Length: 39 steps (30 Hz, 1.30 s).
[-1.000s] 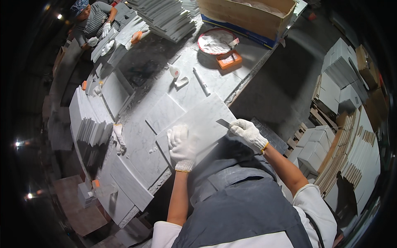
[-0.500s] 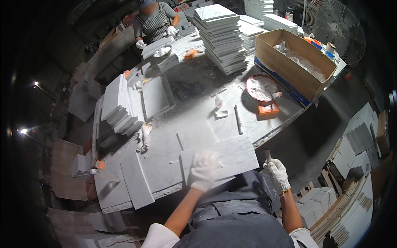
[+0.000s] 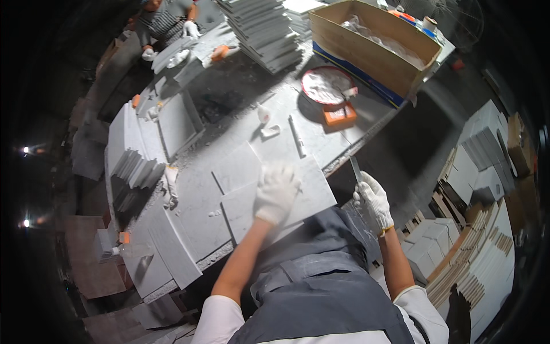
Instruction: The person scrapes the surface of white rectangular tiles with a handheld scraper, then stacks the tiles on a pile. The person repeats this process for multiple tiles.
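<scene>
White-gloved left hand (image 3: 279,192) shifted across flat white stone slab (image 3: 316,195), fingers extended; even pressure advised. Thin metal blade (image 3: 356,168) gripped in white-gloved right hand (image 3: 373,203).

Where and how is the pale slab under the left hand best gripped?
The slab is likely best taken by its right end, from the right: that flat end appears to overhang the table, leaving top and underside both reachable.
</scene>
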### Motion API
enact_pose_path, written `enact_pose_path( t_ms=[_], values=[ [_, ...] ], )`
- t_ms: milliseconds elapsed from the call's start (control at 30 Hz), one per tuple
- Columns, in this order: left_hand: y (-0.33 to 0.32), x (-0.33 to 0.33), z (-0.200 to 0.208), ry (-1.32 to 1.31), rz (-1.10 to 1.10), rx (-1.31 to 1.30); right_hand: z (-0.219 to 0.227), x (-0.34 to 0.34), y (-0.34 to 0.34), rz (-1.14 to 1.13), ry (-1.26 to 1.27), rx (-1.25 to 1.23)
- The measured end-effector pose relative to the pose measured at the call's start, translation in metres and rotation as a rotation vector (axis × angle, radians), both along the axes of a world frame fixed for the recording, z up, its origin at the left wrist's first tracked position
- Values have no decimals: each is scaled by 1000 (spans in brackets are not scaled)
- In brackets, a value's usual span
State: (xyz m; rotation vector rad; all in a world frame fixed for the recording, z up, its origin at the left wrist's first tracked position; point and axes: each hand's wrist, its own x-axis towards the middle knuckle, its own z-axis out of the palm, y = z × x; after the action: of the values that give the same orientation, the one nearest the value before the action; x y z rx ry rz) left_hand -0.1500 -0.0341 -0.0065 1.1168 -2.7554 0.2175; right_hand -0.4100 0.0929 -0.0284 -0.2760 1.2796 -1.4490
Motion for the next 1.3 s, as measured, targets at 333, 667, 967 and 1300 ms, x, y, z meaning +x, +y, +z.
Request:
enact_pose_path(
  t_ms=[333, 667, 967, 1300],
  values=[
    [-71, -58, 11, 113, 224, 293, 26, -27, -80, -85, 462, -67],
    [-20, 0, -20, 160, 345, 67, 30, -32, -213, 12, 956, -164],
    [-13, 5, -26, 213, 428, 106, 27, -20, -252, 66, 1315, 42],
    [-13, 8, -29, 248, 351, 50, 13, -25, -272, 51, 1164, 63]
  ],
)
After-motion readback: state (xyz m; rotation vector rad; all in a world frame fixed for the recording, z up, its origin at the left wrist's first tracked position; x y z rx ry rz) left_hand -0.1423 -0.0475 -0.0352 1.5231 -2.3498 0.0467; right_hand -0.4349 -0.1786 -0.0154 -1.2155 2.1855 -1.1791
